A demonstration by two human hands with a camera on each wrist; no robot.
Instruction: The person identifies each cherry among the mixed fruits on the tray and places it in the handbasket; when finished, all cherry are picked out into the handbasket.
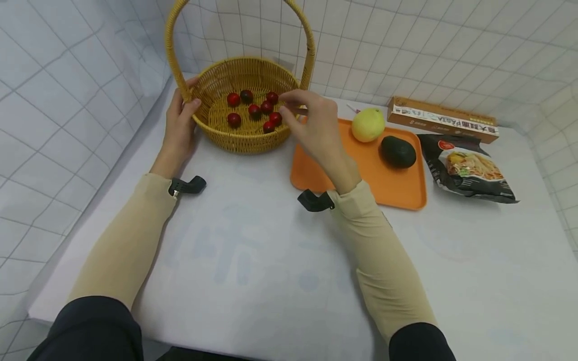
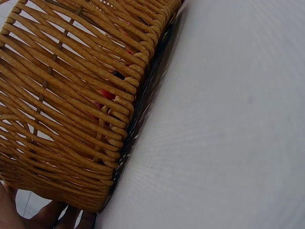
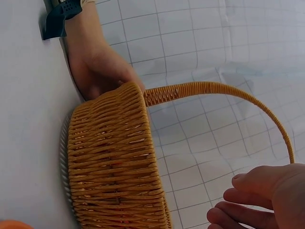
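Note:
A yellow wicker basket (image 1: 246, 145) with a tall arched handle (image 1: 169, 42) stands at the back left of the table. Several dark red cherries (image 1: 234, 120) lie inside on its floor. My left hand (image 1: 178, 120) grips the basket's left side near the foot of the handle, thumb at the rim; most of its fingers are hidden in the head view. Over the basket's right rim hovers my right hand (image 1: 316, 120), its fingers loosely bent. The right wrist view shows nothing between the thumb and fingers of this right hand (image 3: 267, 198).
Right of the basket lies an orange tray (image 1: 402, 193), partly under my right hand. It bears a yellow-green fruit (image 1: 368, 125) and an avocado (image 1: 398, 152). Beyond are a brown pasta box (image 1: 442, 119) and a black food packet (image 1: 471, 168). White gridded sheets hang behind and beside the table.

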